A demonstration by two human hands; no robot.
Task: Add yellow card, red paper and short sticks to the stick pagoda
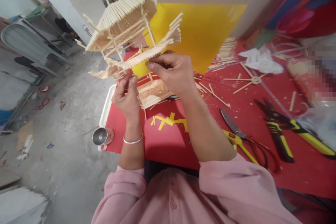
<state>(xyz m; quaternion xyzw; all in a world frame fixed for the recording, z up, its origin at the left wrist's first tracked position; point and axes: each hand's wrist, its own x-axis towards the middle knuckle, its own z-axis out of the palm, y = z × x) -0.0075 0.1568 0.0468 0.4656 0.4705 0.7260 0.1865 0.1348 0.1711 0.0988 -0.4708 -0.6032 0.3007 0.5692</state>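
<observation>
Stick-built pavilion model (123, 12) at eleven o'clock; the left hand (126, 96) and right hand (175, 72), fingers nearly closed, pinch its lower eave. A steel mug (102, 136) flanks the tabletop (170, 147) edge at eight o'clock; scissors (232, 121) and yellow-handled cutters (278, 140) narrow the room toward four.

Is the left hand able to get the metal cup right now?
Probably yes, once free: the left hand is busy at the stick pagoda, but the metal cup looks near, with nothing covering it.
</observation>
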